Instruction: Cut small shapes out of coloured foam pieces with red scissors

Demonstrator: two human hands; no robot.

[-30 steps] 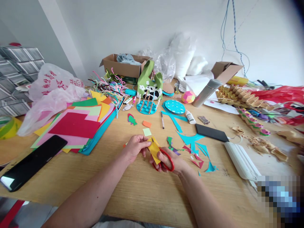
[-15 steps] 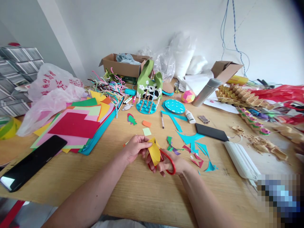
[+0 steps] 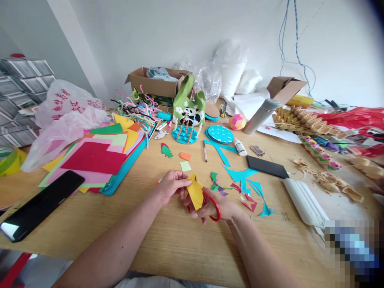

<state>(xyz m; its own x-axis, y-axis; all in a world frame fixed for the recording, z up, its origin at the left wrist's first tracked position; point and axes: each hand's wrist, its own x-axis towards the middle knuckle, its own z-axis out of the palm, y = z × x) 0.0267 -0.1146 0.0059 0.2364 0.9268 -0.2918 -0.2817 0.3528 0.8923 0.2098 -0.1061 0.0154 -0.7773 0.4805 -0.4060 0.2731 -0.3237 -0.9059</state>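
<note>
Coloured sheets (image 3: 93, 158): stacked at your left on the surface (image 3: 168, 244).
Left hand (image 3: 172, 186): your grip pinches the yellow piece near its upper end.
Yellow piece (image 3: 195, 194): raised between your hands; its right edge, straighter a second ago, now bows outward, which suggests cutting is under way along a curve.
Red-handled scissors (image 3: 216, 205): behind the piece, so you cannot tell how the blades stand.
Right hand (image 3: 224, 209): your grip holds the handles; the thumb sits lower than before.
Blue scraps (image 3: 241, 176): beyond, farther right.
</note>
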